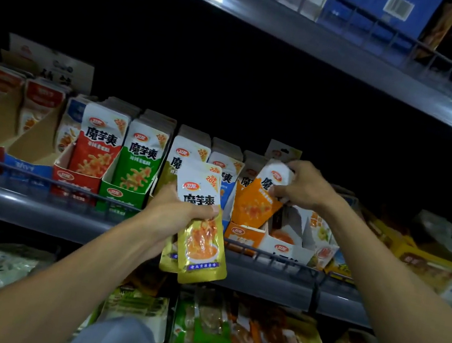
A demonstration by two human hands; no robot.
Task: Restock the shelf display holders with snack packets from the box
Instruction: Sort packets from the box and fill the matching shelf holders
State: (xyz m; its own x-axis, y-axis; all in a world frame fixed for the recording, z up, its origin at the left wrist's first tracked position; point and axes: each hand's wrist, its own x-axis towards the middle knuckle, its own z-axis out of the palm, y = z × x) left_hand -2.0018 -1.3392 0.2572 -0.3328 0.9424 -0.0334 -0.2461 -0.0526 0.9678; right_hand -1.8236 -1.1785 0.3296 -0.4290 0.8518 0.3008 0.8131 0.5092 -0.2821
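Most of the row along the middle shelf (33,208) already looks stocked: the red holder (75,180), the green holder (122,194) and the one behind the person's left hand stand packed with upright packets. The work right now is at the orange holder (244,235), where the right hand (302,188) pinches the top of an orange packet (259,199) that leans tilted, its lower end inside the holder among others of its colour, not yet standing straight. The left hand (179,211) is wrapped around a small bunch of yellow packets (203,227), held in front of the shelf rail and just before the yellow and blue holders; those are waiting their turn, I'd say. The white holder (286,250) to the right looks sparsely filled, so it probably needs stock too. The supply box itself I can't make out from here. Roughly, the task seems past halfway on this shelf, with the orange packet to settle and the yellow bunch left to place.
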